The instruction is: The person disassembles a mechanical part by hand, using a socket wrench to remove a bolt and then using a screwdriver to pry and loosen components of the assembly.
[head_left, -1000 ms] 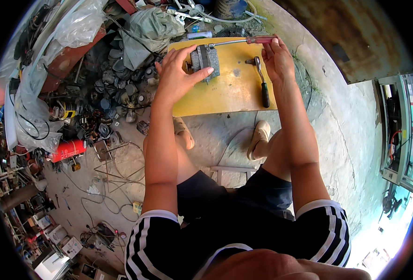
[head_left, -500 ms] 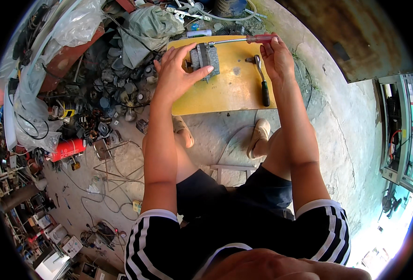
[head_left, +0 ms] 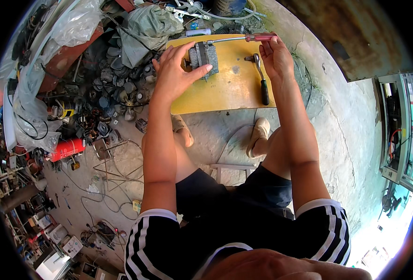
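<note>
My left hand [head_left: 176,74] grips a grey metal housing [head_left: 201,59] with a darker band, at the upper left of a worn yellow board [head_left: 220,98]. My right hand [head_left: 276,58] holds the clear red handle [head_left: 257,37] of a screwdriver at the board's top right. Its long steel shaft [head_left: 229,39] lies almost level, with the far end at the top of the housing; the exact contact is too small to tell. A ratchet with a black handle [head_left: 264,91] rests on the board, below and left of my right hand.
Piled metal parts [head_left: 113,79], a grey-green sack [head_left: 141,35] and plastic sheeting [head_left: 76,25] crowd the left. A red cylinder [head_left: 66,150] and tangled cables lie on the concrete floor. A rusty panel [head_left: 351,42] overhangs the upper right; a glass-framed cabinet [head_left: 395,130] stands at the right.
Both hands, the housing and the screwdriver sit very slightly higher in the picture, as does the board. My grips look the same.
</note>
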Demonstrator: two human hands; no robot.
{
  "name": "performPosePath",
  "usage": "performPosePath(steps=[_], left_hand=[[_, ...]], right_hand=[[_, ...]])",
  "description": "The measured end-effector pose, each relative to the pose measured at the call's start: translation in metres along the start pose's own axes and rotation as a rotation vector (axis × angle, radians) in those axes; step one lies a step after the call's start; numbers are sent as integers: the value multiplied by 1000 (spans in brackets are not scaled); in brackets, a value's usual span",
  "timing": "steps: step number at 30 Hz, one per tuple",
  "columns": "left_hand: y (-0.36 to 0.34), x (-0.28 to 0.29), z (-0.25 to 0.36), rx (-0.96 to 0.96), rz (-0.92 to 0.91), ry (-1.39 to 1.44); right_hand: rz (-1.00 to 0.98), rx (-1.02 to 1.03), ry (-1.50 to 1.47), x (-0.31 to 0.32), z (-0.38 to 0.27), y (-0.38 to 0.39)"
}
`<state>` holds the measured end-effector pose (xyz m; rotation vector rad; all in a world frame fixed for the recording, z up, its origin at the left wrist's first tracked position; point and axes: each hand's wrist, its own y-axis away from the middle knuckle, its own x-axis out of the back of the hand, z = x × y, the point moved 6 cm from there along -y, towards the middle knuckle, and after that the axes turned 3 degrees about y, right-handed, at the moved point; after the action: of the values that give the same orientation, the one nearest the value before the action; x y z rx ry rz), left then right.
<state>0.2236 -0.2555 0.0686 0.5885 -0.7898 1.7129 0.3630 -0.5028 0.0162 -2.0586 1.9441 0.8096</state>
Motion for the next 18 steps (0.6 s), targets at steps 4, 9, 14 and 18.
performPosePath(steps=[4, 9, 14, 18], left_hand=[[2, 0, -3, -3, 14, -24], [2, 2, 5, -58, 49, -126], [4, 5, 12, -107, 89, -184], [3, 5, 12, -107, 88, -209]], right_hand=[[157, -58, 71, -16, -12, 21], [87, -29, 71, -8, -9, 15], [77, 15, 49, 4, -1, 1], [-51, 52, 59, 7, 1, -7]])
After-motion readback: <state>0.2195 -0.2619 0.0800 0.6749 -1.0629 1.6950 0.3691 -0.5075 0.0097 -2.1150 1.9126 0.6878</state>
